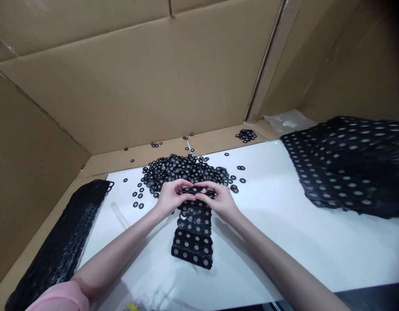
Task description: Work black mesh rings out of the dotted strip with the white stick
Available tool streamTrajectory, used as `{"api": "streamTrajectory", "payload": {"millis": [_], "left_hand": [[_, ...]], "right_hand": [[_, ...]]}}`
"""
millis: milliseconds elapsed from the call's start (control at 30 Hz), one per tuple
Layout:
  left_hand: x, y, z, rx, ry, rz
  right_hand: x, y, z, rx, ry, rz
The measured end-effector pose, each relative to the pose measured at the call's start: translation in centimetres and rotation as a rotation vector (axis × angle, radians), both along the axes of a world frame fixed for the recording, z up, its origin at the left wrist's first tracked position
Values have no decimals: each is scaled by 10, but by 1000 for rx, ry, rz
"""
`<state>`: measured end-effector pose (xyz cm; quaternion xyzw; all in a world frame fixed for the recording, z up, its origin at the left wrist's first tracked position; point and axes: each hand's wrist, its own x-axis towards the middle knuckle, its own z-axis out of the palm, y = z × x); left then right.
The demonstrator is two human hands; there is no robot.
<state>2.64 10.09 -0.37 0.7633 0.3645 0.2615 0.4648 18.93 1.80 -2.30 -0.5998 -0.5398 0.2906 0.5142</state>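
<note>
A narrow black sheet with rows of pale round spots (194,242) hangs down toward me from both hands, its lower end on the white tabletop. My left hand (173,198) pinches its upper edge from the left, thumb below and fingers above. From the right, my right hand (220,199) grips the same edge, the fingertips of both hands nearly meeting. Just beyond them lies a heap of small black rings (183,168) with grey centres. Whether a single ring sits between my fingertips I cannot make out.
A large black spotted sheet (342,172) covers the right side. At the left edge lies a long black perforated strip stack (61,233), beside a clear plastic strip (119,215). A small ring pile (246,135) and a clear bag (290,121) sit by the cardboard wall (147,90).
</note>
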Motion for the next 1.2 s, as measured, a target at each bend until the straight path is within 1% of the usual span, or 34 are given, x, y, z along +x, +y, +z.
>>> {"api": "streamTrajectory", "payload": {"millis": [133,267,367,467,767,933,1000,1200], "left_hand": [[-1,2,-2,-74,-8,-39],[0,3,-2,-167,-91,-6],[3,1,-2,-205,-126,27],[5,-2,-2,-208,-132,42],[6,-6,-2,-94,-83,68],[5,-7,-4,-34,-77,54],[5,-7,-4,-50,-91,63],[5,-3,-6,-186,-142,54]], "right_hand": [[2,-2,1,34,-178,21],[3,-2,4,71,-282,59],[3,-2,4,66,-265,65],[1,-1,3,59,-228,48],[-1,-1,1,64,-162,53],[-1,0,3,90,-157,64],[-2,-1,4,98,-143,60],[-2,-1,4,72,-54,44]]}}
